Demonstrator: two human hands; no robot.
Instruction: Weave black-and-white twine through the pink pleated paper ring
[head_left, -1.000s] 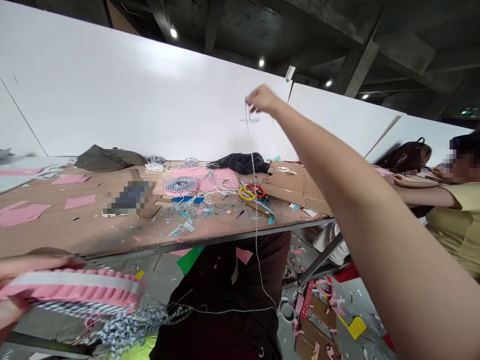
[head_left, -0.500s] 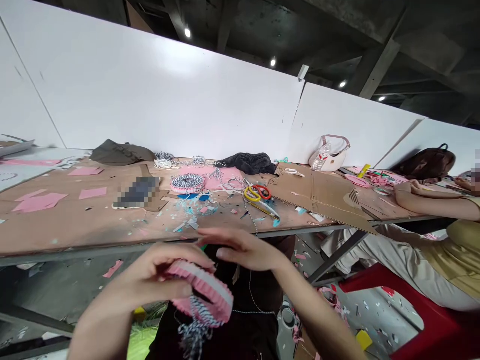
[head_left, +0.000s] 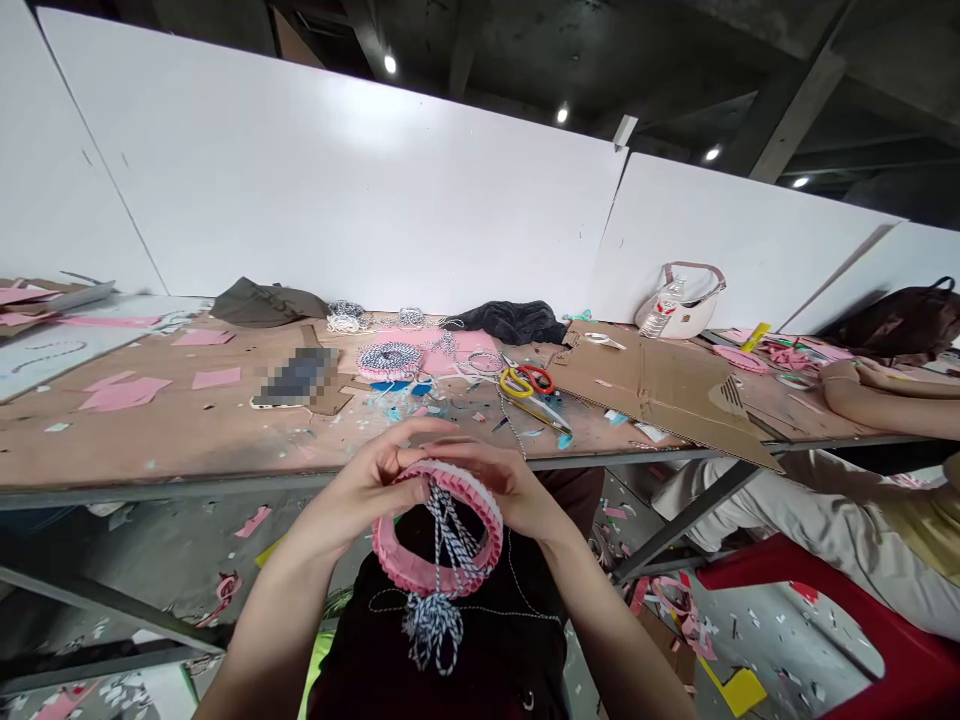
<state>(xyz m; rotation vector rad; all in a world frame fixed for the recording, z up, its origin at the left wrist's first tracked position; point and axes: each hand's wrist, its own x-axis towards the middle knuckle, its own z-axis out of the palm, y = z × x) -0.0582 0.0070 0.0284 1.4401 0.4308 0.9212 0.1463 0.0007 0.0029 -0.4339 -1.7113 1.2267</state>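
Left hand (head_left: 386, 475): pinching pink ring (head_left: 384, 550), upper left
Right hand (head_left: 508, 480): touching ring's upper right, cannot tell grip
Tassel (head_left: 435, 625): below ring

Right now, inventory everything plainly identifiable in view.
Held ring: one, pink, front centre
Cord bunch: one, dark/white, below ring
Coil: one, dark/white, centre
Scissors: count unclear, yellow/red handles, centre
Phone: one, dark, left
Cap: one, olive, back left
Cloth: one, black, back
Bag: one, whitish, back right
Bottle: one, clear, by bag
Chair: one, red, lower right
Table: one, brown, middle
Co-worker: one, khaki top, right
Left hand: one, bare, gripping ring
Right hand: one, bare, at ring
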